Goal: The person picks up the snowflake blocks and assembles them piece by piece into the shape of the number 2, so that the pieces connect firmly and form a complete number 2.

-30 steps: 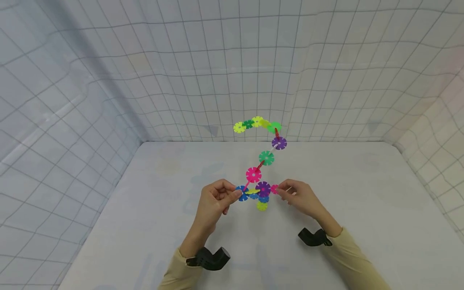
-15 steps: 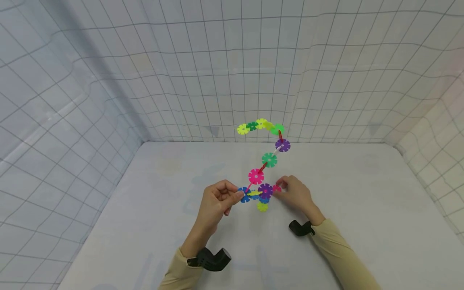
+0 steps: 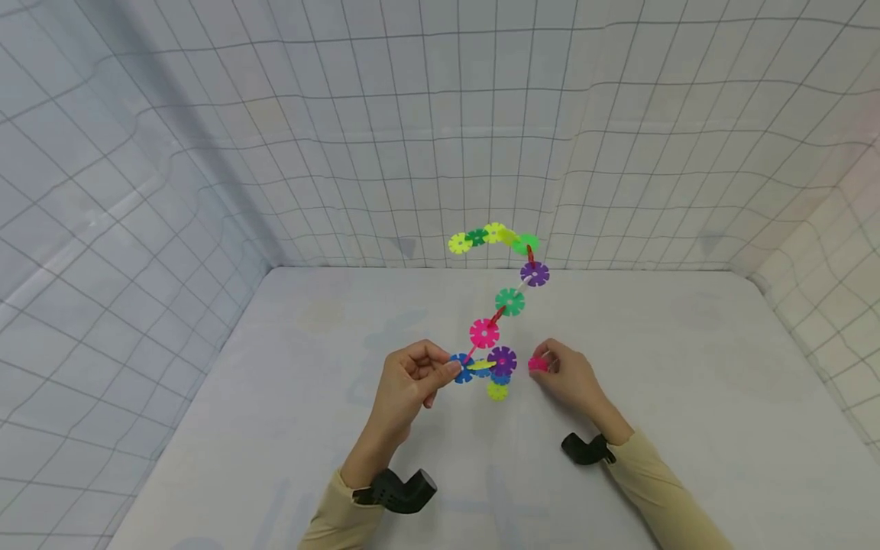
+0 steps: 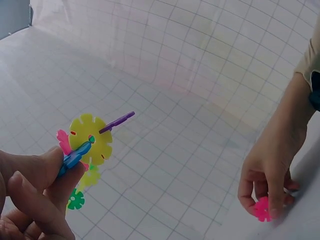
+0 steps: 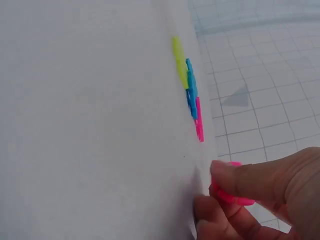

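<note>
The chain of notched discs (image 3: 510, 302) is raised above the table (image 3: 330, 451). The left hand (image 3: 415, 374) pinches it by a blue disc (image 3: 462, 368); a purple disc (image 3: 503, 361) ends the near side. Apart from it, the right hand (image 3: 568, 374) pinches a loose pink disc (image 3: 538, 364). I judge that adding a piece is in hand; the next move calls for matching notch to notch. Blue and lime discs (image 3: 498, 392) seem to lie on the table.

Left: left hand (image 4: 37, 185) pinches blue disc (image 4: 76, 157) touching yellow disc (image 4: 101, 143); purple disc (image 4: 119, 121) slotted in, edge-on. Right: right hand (image 4: 272, 160) holds pink disc (image 4: 261, 210).
</note>
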The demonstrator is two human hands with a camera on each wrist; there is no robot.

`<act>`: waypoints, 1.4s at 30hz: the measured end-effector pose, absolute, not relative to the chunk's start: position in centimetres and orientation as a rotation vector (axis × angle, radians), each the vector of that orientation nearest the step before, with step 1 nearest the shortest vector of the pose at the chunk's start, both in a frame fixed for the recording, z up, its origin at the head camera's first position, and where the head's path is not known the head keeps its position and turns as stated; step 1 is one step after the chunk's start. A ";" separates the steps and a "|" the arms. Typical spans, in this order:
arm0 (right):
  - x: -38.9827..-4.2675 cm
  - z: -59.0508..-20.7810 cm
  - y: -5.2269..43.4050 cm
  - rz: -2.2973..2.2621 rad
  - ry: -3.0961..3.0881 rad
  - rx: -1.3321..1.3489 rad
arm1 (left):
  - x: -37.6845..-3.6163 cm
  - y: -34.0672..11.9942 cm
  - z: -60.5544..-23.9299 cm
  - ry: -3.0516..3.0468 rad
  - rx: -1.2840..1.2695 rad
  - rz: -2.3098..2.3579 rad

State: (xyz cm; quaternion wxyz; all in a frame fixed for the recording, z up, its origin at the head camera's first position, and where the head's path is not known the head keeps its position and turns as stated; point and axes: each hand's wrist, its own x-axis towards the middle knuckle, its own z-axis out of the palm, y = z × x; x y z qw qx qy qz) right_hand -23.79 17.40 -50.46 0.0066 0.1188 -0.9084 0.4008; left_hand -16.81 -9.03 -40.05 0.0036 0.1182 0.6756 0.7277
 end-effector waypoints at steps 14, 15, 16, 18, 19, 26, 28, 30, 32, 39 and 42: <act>-21.3 -44.5 18.1 1.871 -2.467 0.401 | -16.9 -9.2 -40.1 2.128 0.374 2.284; -20.9 -43.9 17.9 1.849 -2.439 0.416 | -17.0 -9.2 -40.1 2.127 0.373 2.284; -20.4 -43.2 17.7 1.820 -2.416 0.433 | -17.0 -9.2 -40.1 2.128 0.371 2.283; -19.6 -41.9 17.2 1.791 -2.391 0.458 | -17.0 -9.2 -40.0 2.127 0.373 2.282; -19.1 -41.2 17.0 1.798 -2.388 0.465 | -17.0 -9.2 -40.0 2.127 0.375 2.282; -18.2 -40.4 16.9 1.951 -2.345 0.562 | -17.0 -9.1 -40.1 2.120 0.384 2.277; -18.2 -40.9 17.1 1.976 -2.336 0.580 | -17.0 -9.1 -40.1 2.117 0.386 2.276; -18.2 -41.2 17.2 1.991 -2.320 0.608 | -17.0 -9.0 -40.1 2.116 0.386 2.277; -18.1 -41.2 17.3 1.995 -2.298 0.652 | -17.0 -9.0 -40.1 2.118 0.383 2.277; -17.8 -40.8 17.2 2.088 -2.184 0.743 | -16.8 -9.0 -39.9 2.114 0.365 2.273; -17.7 -40.7 17.2 2.152 -2.117 0.774 | -16.8 -9.0 -39.8 2.113 0.359 2.267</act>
